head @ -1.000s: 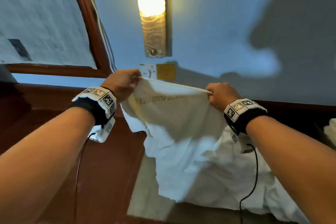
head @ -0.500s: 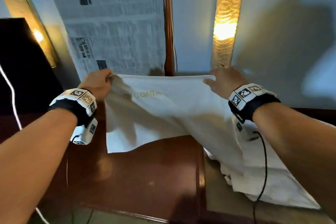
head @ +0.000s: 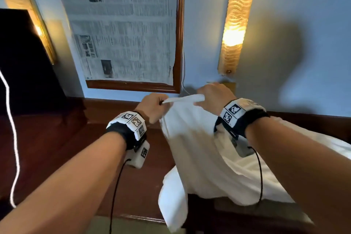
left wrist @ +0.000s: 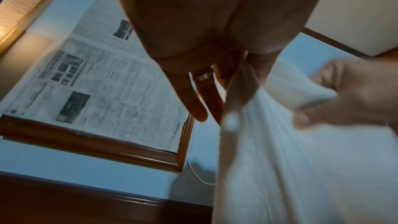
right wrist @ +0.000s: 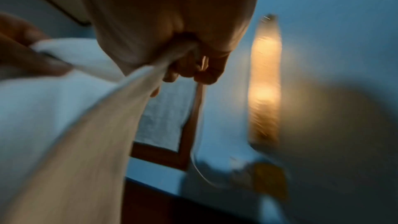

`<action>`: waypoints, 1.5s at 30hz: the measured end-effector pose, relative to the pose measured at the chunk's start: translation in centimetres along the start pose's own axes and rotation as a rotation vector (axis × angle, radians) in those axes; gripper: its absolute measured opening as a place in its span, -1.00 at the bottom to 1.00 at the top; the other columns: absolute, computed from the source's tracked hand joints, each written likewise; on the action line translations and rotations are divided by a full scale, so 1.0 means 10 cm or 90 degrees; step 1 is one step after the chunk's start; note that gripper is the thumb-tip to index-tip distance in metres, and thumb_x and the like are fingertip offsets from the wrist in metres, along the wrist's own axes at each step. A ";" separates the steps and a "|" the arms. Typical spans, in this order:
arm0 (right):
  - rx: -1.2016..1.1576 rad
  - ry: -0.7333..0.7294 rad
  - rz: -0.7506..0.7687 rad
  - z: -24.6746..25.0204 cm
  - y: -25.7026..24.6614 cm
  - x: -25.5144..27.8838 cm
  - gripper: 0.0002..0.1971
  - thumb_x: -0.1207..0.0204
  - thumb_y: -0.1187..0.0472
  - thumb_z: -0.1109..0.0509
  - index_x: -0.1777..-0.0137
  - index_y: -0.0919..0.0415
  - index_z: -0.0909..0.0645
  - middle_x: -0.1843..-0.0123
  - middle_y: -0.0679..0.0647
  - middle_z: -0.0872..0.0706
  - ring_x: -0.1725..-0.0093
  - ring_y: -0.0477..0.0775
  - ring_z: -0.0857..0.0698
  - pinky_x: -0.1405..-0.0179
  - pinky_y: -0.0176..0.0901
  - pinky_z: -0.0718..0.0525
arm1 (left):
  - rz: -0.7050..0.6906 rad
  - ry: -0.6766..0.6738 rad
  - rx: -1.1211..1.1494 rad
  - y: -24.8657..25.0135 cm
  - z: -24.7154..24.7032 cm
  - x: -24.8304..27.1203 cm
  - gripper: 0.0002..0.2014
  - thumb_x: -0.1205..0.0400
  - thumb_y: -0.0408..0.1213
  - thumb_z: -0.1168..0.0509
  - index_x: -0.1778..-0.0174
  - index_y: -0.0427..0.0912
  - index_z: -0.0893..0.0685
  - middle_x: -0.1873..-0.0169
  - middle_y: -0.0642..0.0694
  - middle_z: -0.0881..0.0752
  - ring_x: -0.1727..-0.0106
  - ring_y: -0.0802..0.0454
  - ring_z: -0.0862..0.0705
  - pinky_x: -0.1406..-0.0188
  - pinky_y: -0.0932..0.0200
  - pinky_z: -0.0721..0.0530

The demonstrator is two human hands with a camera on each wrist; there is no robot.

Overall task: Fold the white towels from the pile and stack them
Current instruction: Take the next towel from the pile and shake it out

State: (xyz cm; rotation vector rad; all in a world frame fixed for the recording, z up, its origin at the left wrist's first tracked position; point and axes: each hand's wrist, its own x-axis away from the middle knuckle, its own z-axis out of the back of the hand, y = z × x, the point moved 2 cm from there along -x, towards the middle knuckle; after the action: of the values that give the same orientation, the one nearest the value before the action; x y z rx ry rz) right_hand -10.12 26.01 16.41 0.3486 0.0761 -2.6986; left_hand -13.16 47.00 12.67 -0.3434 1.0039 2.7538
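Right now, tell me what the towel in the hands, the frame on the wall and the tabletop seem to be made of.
Towel: soft white woven cloth, likely cotton; it drapes in folds, and the left wrist view shows fine ribbing. Frame: reddish-brown wood or wood-look moulding, with a semi-gloss sheen on stepped profiles. Tabletop: dark reddish wood or veneer, polished by its dim reflections; which one cannot be told.

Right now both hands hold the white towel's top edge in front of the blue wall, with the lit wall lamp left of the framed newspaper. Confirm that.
Not quite: the head view shows the lit wall lamp right of the framed newspaper. Both the left hand and right hand do hold the white towel.
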 end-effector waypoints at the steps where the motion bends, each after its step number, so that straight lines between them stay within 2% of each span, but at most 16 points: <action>1: -0.038 -0.007 -0.044 -0.09 0.17 0.04 -0.66 -0.58 -0.13 -0.43 -0.18 0.08 -0.73 -0.16 0.10 -0.75 -0.27 0.26 -0.66 -0.19 0.04 -0.61 | 0.006 -0.012 -0.006 -0.02 0.04 -0.01 -0.71 -0.73 -0.18 -0.27 0.22 -0.25 -0.75 0.37 -0.20 -0.72 0.35 0.00 -0.56 0.27 0.09 -0.49; 3: -0.155 0.016 -0.124 -0.23 0.44 0.11 -0.74 -0.55 -0.08 -0.47 0.26 0.07 -0.66 0.21 0.01 -0.68 -0.02 0.25 -0.68 0.12 -0.04 -0.53 | 0.018 -0.027 -0.014 -0.03 0.11 -0.05 -0.70 -0.73 -0.22 -0.25 0.24 -0.27 -0.73 0.41 -0.21 -0.68 0.39 0.02 -0.54 0.27 0.11 -0.46; 5: -0.272 0.077 -0.170 -0.32 0.58 0.12 -0.58 -0.54 0.00 -0.48 0.45 0.10 -0.42 0.40 -0.01 -0.49 0.20 0.20 -0.58 0.29 -0.04 -0.37 | 0.030 -0.030 -0.008 -0.03 0.10 -0.09 -0.68 -0.73 -0.25 -0.24 0.35 -0.23 -0.66 0.49 -0.11 -0.59 0.44 0.03 -0.49 0.30 0.13 -0.42; 9: -0.398 0.157 -0.077 -0.23 0.43 0.00 -0.83 -0.59 0.10 -0.42 0.23 0.10 -0.63 0.19 0.04 -0.69 0.07 0.17 -0.62 0.07 0.04 -0.52 | 0.007 -0.045 0.010 0.13 -0.16 -0.20 -0.64 -0.68 0.11 -0.32 0.26 -0.07 -0.72 0.41 0.00 -0.69 0.35 0.01 -0.65 0.26 0.08 -0.60; 12: -0.350 0.158 0.008 -0.15 0.28 -0.10 -0.73 -0.57 0.12 -0.42 0.35 0.13 -0.53 0.36 -0.01 -0.57 0.23 0.13 -0.56 0.21 0.08 -0.48 | -0.042 -0.025 0.038 0.42 -0.39 -0.29 -0.56 -0.63 0.32 -0.21 0.06 0.03 -0.77 0.22 -0.02 -0.78 0.17 -0.05 -0.74 0.10 -0.03 -0.73; 14: -0.361 0.186 0.034 -0.10 0.32 -0.16 -0.73 -0.56 0.11 -0.45 0.30 0.24 -0.57 0.37 0.04 -0.57 0.27 0.13 -0.55 0.21 0.08 -0.50 | -0.030 0.052 0.120 0.55 -0.42 -0.38 -0.63 -0.70 0.16 -0.26 0.08 -0.07 -0.76 0.26 -0.04 -0.78 0.25 0.01 -0.72 0.28 0.08 -0.65; 16: -0.371 0.187 0.031 -0.08 0.45 -0.20 -0.74 -0.56 0.12 -0.47 0.34 0.14 -0.56 0.38 -0.01 -0.56 0.29 0.07 -0.52 0.24 0.01 -0.45 | -0.036 0.130 0.193 0.59 -0.36 -0.50 -0.70 -0.74 -0.13 -0.32 0.33 -0.04 -0.68 0.49 0.12 -0.66 0.48 0.19 -0.56 0.46 0.22 -0.46; 20: -0.304 0.044 0.024 -0.33 0.73 -0.14 -0.64 -0.56 0.11 -0.47 0.43 0.04 -0.44 0.41 -0.05 -0.53 0.39 -0.10 -0.48 0.43 -0.28 -0.35 | -0.083 0.142 0.181 0.61 -0.18 -0.74 -0.67 -0.72 -0.26 -0.35 0.41 -0.10 -0.63 0.56 0.10 -0.58 0.52 0.19 -0.50 0.48 0.26 -0.46; 23: -0.193 -0.143 -0.055 -0.93 1.15 0.03 -0.73 -0.60 0.16 -0.38 0.36 0.04 -0.56 0.27 0.04 -0.67 0.21 0.08 -0.64 0.26 -0.17 -0.48 | -0.063 0.157 0.153 0.46 0.05 -0.86 -0.62 -0.68 -0.10 -0.33 0.25 -0.38 -0.66 0.45 -0.17 -0.62 0.41 0.01 -0.57 0.34 0.12 -0.55; 26: -0.196 -0.186 -0.216 -1.33 1.79 0.34 -0.65 -0.65 0.19 -0.36 0.40 -0.08 -0.56 0.26 0.02 -0.70 0.09 0.14 -0.70 0.14 -0.16 -0.50 | -0.042 0.176 0.135 0.20 0.25 -0.84 -0.52 -0.67 -0.01 -0.29 0.17 -0.48 -0.62 0.35 -0.32 -0.62 0.30 -0.03 -0.57 0.26 -0.01 -0.57; 30: -0.263 -0.017 -0.272 -1.13 2.10 0.35 -0.71 -0.55 0.33 -0.35 0.32 -0.06 -0.64 0.10 0.14 -0.81 0.00 0.26 -0.73 0.04 -0.02 -0.63 | -0.038 0.127 0.214 0.15 0.11 -0.76 -0.41 -0.65 0.13 -0.32 0.15 -0.49 -0.63 0.17 -0.58 -0.66 0.23 -0.11 -0.63 0.14 -0.09 -0.57; 34: -0.384 0.233 -0.083 -0.32 1.47 0.03 -0.82 -0.57 0.33 -0.33 0.04 0.22 -0.79 0.09 -0.05 -0.74 0.02 0.00 -0.67 -0.02 -0.12 -0.57 | -0.073 0.017 0.273 0.61 -0.42 -0.82 -0.46 -0.74 -0.01 -0.31 0.09 -0.58 -0.65 0.27 -0.34 -0.65 0.25 -0.07 -0.57 0.19 0.05 -0.46; 36: -0.337 0.295 -0.007 0.10 1.17 -0.04 -0.74 -0.57 0.12 -0.38 0.35 0.13 -0.65 0.39 -0.06 -0.60 0.35 -0.04 -0.54 0.24 -0.11 -0.49 | -0.095 -0.023 0.298 0.86 -0.70 -0.86 -0.47 -0.76 -0.09 -0.29 0.26 -0.58 -0.55 0.38 -0.19 -0.54 0.36 0.00 -0.46 0.32 0.14 -0.34; 39: -0.266 0.313 -0.040 0.40 1.14 0.00 -0.45 -0.54 -0.16 -0.42 0.55 0.06 -0.29 0.56 -0.05 -0.33 0.49 -0.03 -0.33 0.39 -0.04 -0.32 | -0.079 0.012 0.333 1.15 -0.89 -0.83 -0.46 -0.79 -0.25 -0.23 0.59 -0.09 -0.46 0.69 0.16 -0.40 0.62 0.19 -0.32 0.52 0.22 -0.26; 42: -0.259 0.282 -0.027 0.30 1.23 0.23 -0.50 -0.46 -0.18 -0.50 0.47 0.04 -0.33 0.50 -0.11 -0.45 0.39 0.08 -0.45 0.31 -0.13 -0.37 | -0.135 0.053 0.314 1.21 -0.74 -0.82 -0.47 -0.81 -0.11 -0.20 0.55 -0.05 -0.46 0.64 0.09 -0.45 0.54 0.04 -0.40 0.41 0.14 -0.32; 45: -0.208 0.164 -0.058 -0.13 1.38 0.50 -0.52 -0.51 -0.03 -0.52 0.50 0.00 -0.32 0.50 -0.14 -0.42 0.35 0.06 -0.48 0.29 -0.13 -0.40 | -0.141 0.086 0.356 1.12 -0.52 -0.85 -0.52 -0.77 0.04 -0.21 0.40 -0.17 -0.36 0.55 -0.17 -0.30 0.55 -0.01 -0.29 0.44 0.08 -0.25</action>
State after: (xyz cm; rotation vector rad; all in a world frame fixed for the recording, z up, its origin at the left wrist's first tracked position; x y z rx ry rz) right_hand -8.57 11.62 13.88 0.5975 0.6110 -2.6517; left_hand -7.17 34.34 18.01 -0.5107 1.5985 2.1619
